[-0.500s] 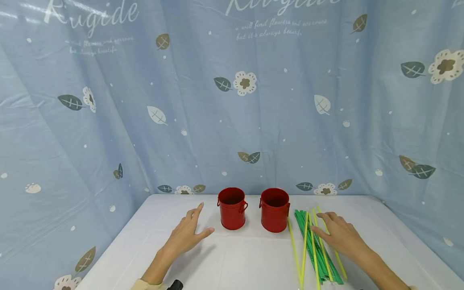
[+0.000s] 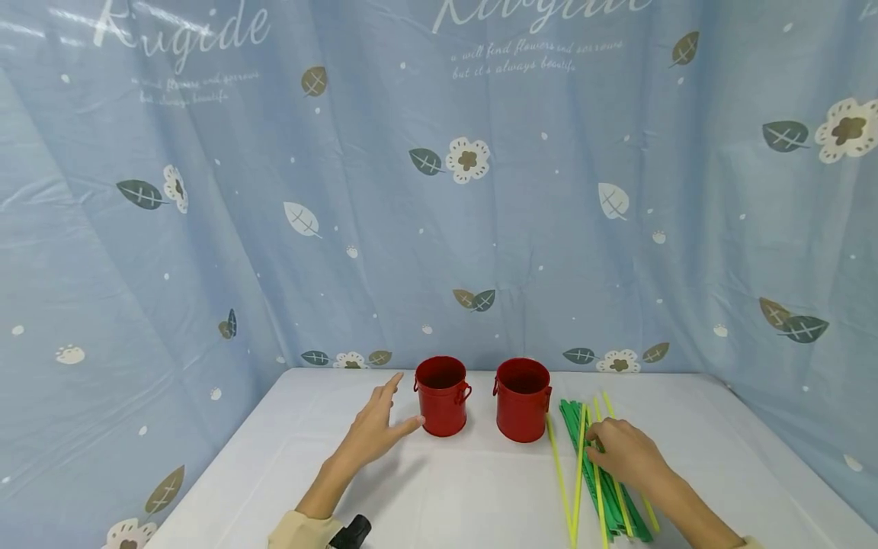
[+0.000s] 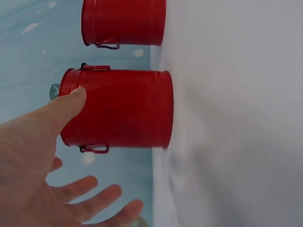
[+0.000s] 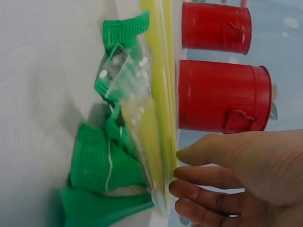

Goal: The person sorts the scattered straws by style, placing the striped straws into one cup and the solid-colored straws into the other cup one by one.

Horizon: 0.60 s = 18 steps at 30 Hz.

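Note:
Two small red metal buckets with side handles stand side by side, the left bucket (image 2: 442, 412) and the right bucket (image 2: 523, 415). My left hand (image 2: 373, 436) is beside the left bucket, fingers spread and thumb out; in the left wrist view the thumb overlaps the bucket wall. To the right lies a pile of long thin green pieces (image 2: 571, 418), with thin yellow sticks (image 2: 560, 476) on and beside them. Over this pile hovers my right hand (image 2: 627, 455), fingers loosely bent, fingertips right by the yellow sticks in the right wrist view, thumb and fingers apart.
A white-covered table (image 2: 466, 496) carries everything. Behind it hangs a blue patterned curtain (image 2: 384, 229). Clear plastic film (image 4: 135, 78) wraps part of the green and yellow pile. A black wrist device (image 2: 351, 531) sits at the left sleeve.
My left hand has moved right, closer to the left bucket. The right hand has come lower over the pile, its fingers bending more. The head view has shifted slightly.

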Available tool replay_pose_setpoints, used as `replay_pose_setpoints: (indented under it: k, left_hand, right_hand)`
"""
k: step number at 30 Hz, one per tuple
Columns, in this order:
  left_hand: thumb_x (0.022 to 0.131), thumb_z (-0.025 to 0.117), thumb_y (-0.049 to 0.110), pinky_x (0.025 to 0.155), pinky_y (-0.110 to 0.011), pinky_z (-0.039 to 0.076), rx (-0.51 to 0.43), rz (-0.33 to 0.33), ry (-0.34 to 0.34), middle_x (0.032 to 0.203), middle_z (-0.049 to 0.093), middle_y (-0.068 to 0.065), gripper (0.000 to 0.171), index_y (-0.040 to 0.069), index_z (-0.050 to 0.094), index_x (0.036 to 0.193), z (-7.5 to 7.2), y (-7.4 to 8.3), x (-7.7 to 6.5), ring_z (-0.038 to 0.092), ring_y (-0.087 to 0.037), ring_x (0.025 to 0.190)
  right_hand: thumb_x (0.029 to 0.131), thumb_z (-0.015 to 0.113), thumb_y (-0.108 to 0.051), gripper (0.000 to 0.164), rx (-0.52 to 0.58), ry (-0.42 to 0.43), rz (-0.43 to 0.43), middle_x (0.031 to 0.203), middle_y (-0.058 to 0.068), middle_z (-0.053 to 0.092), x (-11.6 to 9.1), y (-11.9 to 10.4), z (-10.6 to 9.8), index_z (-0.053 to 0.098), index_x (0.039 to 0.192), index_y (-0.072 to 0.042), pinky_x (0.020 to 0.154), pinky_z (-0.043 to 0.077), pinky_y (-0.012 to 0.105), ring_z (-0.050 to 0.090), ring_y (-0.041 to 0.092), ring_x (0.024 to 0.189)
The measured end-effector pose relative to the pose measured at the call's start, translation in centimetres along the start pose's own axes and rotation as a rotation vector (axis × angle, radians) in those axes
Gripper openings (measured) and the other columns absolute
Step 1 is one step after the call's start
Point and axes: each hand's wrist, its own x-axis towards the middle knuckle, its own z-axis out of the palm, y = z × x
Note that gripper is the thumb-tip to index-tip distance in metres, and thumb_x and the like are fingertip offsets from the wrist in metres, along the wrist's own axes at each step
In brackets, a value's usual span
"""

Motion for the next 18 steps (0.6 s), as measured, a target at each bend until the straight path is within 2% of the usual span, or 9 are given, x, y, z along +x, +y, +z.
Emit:
replay_pose_setpoints:
  k: [6,13,15,16,18]
  left_hand:
    - [0.081,0.076,0.051,0.088,-0.056,0.052,-0.071,-0.005,-0.011,0.142,0.046,-0.015,0.094,0.020,0.027,0.155,1.0,0.3,1.1,0.055,-0.036,0.123]
    - [0.079,0.079,0.047,0.091,-0.056,0.053,-0.153,0.000,-0.003,0.142,0.045,-0.017,0.097,0.016,0.027,0.155,1.9,0.5,2.4,0.054,-0.041,0.124]
    - [0.079,0.079,0.047,0.092,-0.057,0.052,-0.179,0.004,-0.005,0.143,0.044,-0.019,0.098,0.015,0.026,0.155,2.0,0.5,2.7,0.054,-0.043,0.124]
    - [0.078,0.080,0.047,0.093,-0.057,0.052,-0.187,0.001,-0.007,0.143,0.043,-0.019,0.099,0.016,0.025,0.155,2.1,0.5,2.9,0.054,-0.043,0.124]
    - [0.078,0.080,0.047,0.093,-0.057,0.052,-0.199,-0.002,-0.010,0.143,0.043,-0.019,0.100,0.016,0.024,0.155,2.3,0.5,3.1,0.053,-0.043,0.124]
  right_hand:
    - [0.080,0.075,-0.011,0.016,0.031,-0.034,0.051,0.081,0.000,0.068,0.4,-0.4,0.4,0.074,0.095,-0.005,0.060,0.053,0.034,0.061,0.013,0.072]
    - [0.080,0.074,-0.010,0.016,0.056,-0.042,0.101,0.081,0.004,0.070,0.8,-0.3,0.4,0.074,0.094,-0.003,0.052,0.048,0.031,0.057,0.014,0.062]
    - [0.080,0.072,-0.009,0.003,0.069,-0.043,0.113,0.070,0.000,0.065,0.8,-0.2,0.3,0.072,0.081,-0.006,0.046,0.041,0.027,0.050,0.012,0.055]
    - [0.080,0.071,-0.009,0.002,0.076,-0.043,0.120,0.068,-0.001,0.063,0.8,-0.1,0.3,0.071,0.079,-0.007,0.046,0.039,0.026,0.048,0.013,0.054]
    - [0.080,0.069,-0.008,0.010,0.086,-0.042,0.126,0.061,-0.003,0.055,0.8,0.0,0.4,0.068,0.070,-0.010,0.044,0.033,0.025,0.041,0.012,0.050]
